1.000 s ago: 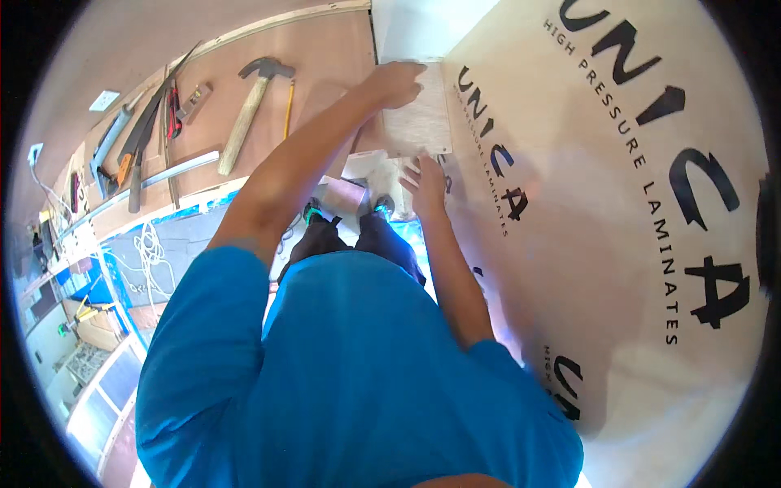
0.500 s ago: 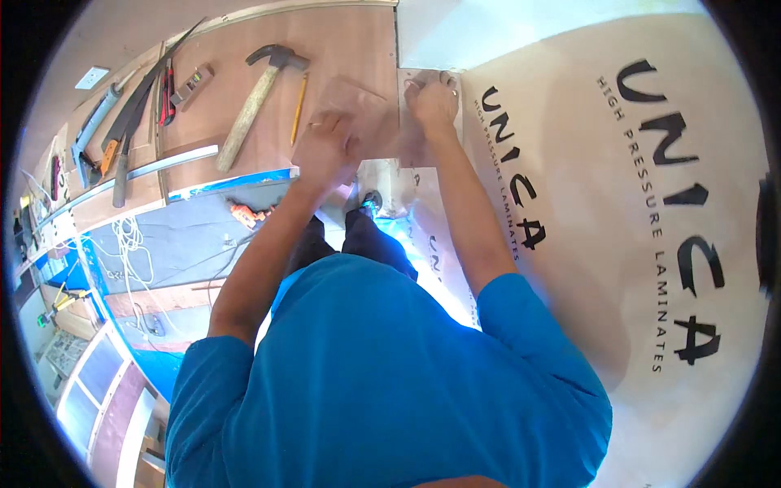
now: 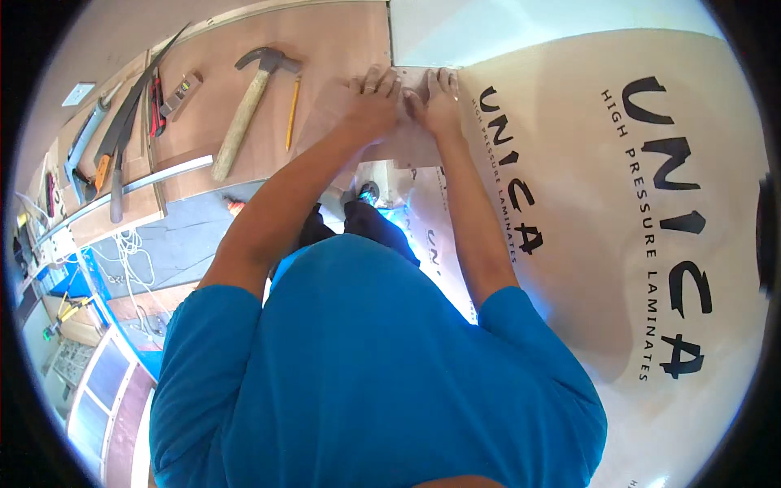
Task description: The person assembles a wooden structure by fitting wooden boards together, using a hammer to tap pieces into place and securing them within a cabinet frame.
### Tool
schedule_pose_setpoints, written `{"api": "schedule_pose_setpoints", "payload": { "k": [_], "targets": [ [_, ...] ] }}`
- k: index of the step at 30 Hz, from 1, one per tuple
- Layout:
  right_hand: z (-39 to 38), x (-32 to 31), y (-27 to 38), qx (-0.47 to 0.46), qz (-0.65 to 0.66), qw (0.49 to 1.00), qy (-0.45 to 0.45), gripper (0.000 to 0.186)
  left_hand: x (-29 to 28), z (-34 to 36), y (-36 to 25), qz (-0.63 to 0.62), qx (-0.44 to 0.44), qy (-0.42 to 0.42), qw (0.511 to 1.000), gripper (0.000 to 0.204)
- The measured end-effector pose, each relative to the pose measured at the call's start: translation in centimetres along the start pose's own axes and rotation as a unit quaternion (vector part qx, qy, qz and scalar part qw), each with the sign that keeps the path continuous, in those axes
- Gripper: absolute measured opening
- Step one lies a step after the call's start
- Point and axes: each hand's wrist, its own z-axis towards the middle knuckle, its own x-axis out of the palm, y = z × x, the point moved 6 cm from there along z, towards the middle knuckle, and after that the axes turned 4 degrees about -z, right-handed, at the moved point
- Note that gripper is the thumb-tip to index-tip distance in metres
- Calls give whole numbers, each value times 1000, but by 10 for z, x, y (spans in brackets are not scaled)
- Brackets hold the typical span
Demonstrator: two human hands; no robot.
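Both hands rest side by side at the worktop's far right corner, on a thin brown sheet [image 3: 411, 153]. My left hand [image 3: 376, 106] lies palm down with its fingers stretched forward. Close beside it, my right hand [image 3: 439, 104] presses down near the edge of the large printed laminate sheet [image 3: 578, 187], fingers extended and the thumb out toward the left hand. Part of the thin sheet is hidden under the hands and forearms. To the left of my hands lie a yellow pencil [image 3: 293, 114] and a claw hammer [image 3: 244, 118] with a wooden handle.
Farther left on the wooden worktop [image 3: 342, 41] are a small block plane [image 3: 181, 94], a red-handled tool [image 3: 156, 110], a dark-bladed handsaw [image 3: 130, 114] and a blue caulking gun [image 3: 88, 142]. A pale strip [image 3: 175, 169] runs along the front edge. White cord [image 3: 130, 256] hangs below.
The thin brown sheet, raised and blurred before, now lies down flat. My left hand has moved right and forward onto it, its fingers straightening. My right hand stays near the same spot.
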Motion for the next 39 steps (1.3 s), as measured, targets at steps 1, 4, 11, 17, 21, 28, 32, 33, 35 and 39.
{"api": "schedule_pose_setpoints", "payload": {
  "k": [1,4,11,17,21,28,32,33,35,39],
  "targets": [
    [-4,-1,-3,-17,-26,999,-43,70,-2,-2,-3,-6,9,-5,1000,99],
    [-11,3,-2,-80,18,989,-119,67,-15,1,-7,44,3,41,998,108],
    [-15,10,0,-53,0,996,-76,75,-10,0,-12,60,-12,28,998,117],
    [-15,14,-6,-82,-21,989,-122,77,-12,-3,-14,36,-10,10,999,116],
    [-15,10,-5,-95,-8,986,-134,77,-16,-4,-16,61,3,-16,998,115],
    [5,5,-5,-54,-41,997,44,82,-14,-1,-14,73,3,-13,997,111],
    [14,-5,-6,-58,-53,989,123,84,-14,6,-7,67,9,-16,998,108],
    [19,-6,-11,-57,-53,991,112,84,-17,10,-9,29,8,5,1000,107],
    [29,2,-21,-92,-74,974,195,84,-22,16,-16,-4,15,16,1000,105],
    [15,-14,0,-52,-94,970,219,85,-13,6,-8,14,-25,-3,1000,95]
  ]
}}
